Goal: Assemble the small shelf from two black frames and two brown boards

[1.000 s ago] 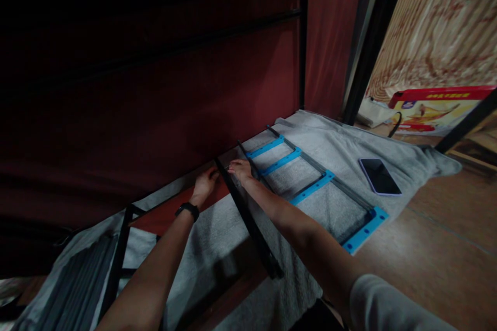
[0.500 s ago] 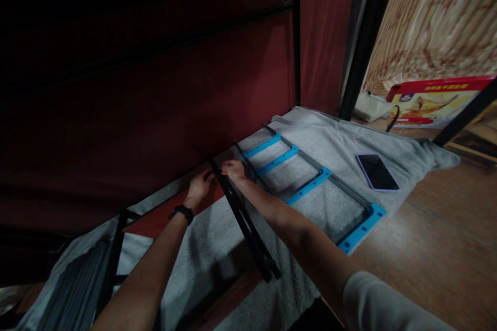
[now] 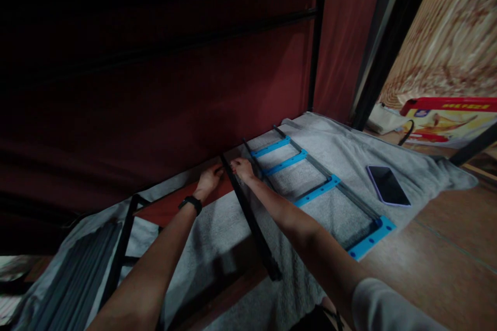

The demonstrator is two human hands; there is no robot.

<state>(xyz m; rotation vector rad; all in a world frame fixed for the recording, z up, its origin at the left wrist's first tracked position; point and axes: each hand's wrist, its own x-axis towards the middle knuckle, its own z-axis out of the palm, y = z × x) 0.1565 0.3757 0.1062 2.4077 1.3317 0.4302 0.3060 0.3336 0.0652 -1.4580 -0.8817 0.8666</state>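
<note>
A long black bar (image 3: 254, 225) runs toward me between my two hands, its far end at a reddish-brown board (image 3: 171, 206). My left hand (image 3: 209, 178), wearing a black wristband (image 3: 191, 204), is at the bar's left side near that far end. Its fingers are curled over the board's end; what they hold, if anything, is hidden. On the other side, my right hand (image 3: 241, 169) pinches close against the bar, with something too small to name at its fingertips. The board's left end meets a black frame (image 3: 121, 253).
A grey frame with blue crosspieces (image 3: 316, 190) lies right of my hands on a grey cloth (image 3: 345, 147). Beyond it is a phone (image 3: 388, 186). Grey rods or folded material (image 3: 73, 279) lie at left. A dark red panel (image 3: 217, 98) rises behind; a printed box (image 3: 450, 121) stands far right.
The whole view has shifted, so things appear farther right. The black bar has rolled slightly and shows a narrower face. Both hands stay at its far end.
</note>
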